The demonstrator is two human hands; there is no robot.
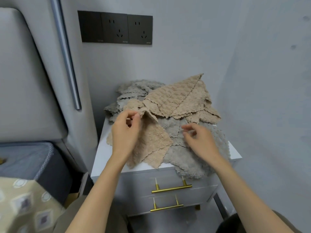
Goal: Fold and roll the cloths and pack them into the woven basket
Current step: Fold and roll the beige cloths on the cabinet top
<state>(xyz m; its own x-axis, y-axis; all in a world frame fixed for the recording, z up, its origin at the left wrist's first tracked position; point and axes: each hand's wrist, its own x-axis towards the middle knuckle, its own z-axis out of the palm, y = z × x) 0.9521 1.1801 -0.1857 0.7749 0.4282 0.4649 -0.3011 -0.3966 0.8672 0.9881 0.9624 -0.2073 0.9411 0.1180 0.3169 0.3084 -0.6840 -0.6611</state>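
A loose heap of fluffy cloths covers the top of a white nightstand (101,158). Beige cloths lie at the back right (178,98) and at the front left (154,142); grey cloths lie at the back left (134,89) and at the front right (188,158), where one hangs over the front edge. My left hand (126,132) pinches a lifted corner of the front beige cloth between thumb and fingers. My right hand (198,140) hovers just above the grey cloth with loosely curled fingers that hold nothing. No woven basket is in view.
The nightstand has two drawers with gold bar handles (171,188). It stands in a corner of grey walls, below a black socket panel (116,27). A padded grey headboard (25,81) and a bed with a patterned cover (21,204) are at the left.
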